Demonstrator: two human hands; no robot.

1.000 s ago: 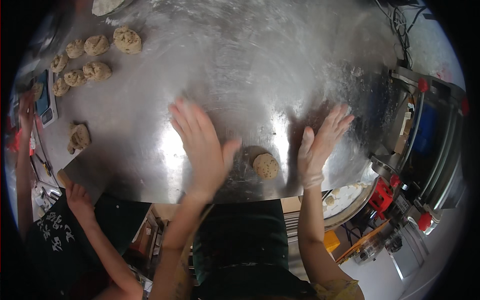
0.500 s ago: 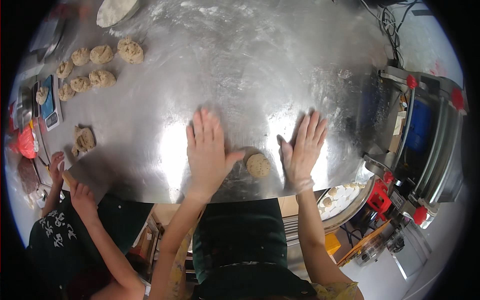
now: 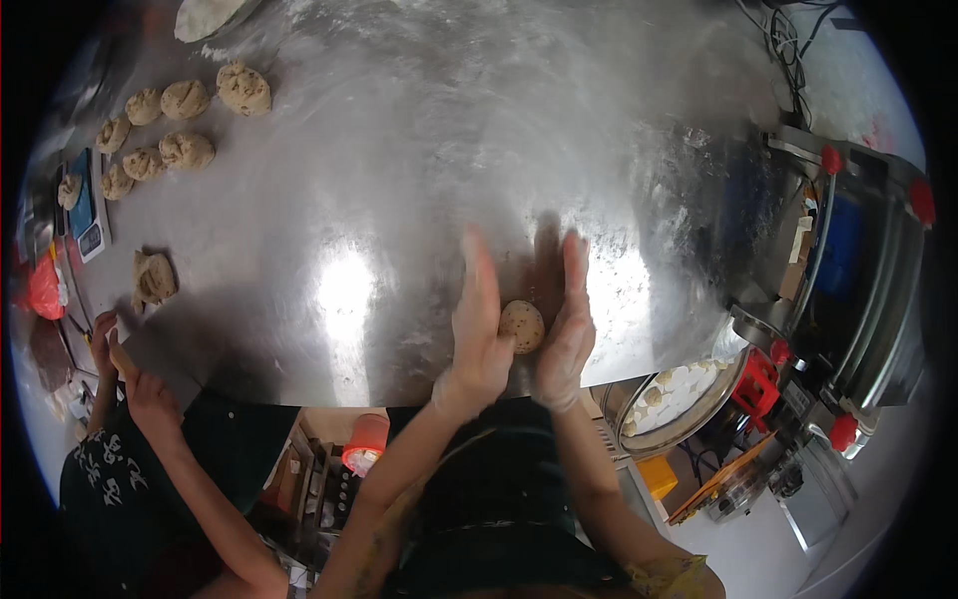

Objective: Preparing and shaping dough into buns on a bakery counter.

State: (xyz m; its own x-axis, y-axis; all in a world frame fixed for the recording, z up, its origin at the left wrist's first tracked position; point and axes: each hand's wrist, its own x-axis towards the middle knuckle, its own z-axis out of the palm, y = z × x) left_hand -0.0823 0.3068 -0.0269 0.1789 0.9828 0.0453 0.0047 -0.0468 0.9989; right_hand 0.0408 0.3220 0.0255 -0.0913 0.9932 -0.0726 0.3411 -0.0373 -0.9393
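A round ball of speckled dough (image 3: 522, 326) sits on the steel table between my two hands. My left hand (image 3: 480, 334) stands on edge along the ball's left side, fingers stretched forward, thumb side close to the dough. Opposite it, my right hand (image 3: 569, 344) is also on edge, its palm turned toward the ball and its fingers straight. Both hands seem to wear thin clear gloves. Whether either palm presses on the dough is hard to see.
Several rough dough lumps (image 3: 187, 150) lie at the far left, near a scale (image 3: 92, 238). A co-worker's hands (image 3: 153, 399) hold a small tool near another dough piece (image 3: 154, 279). A machine with red knobs (image 3: 843, 260) stands right; a round tray (image 3: 689, 399) sits below the table edge.
My hands have come together from wide apart and turned from palms down to on edge beside the dough ball. The view has shifted slightly.
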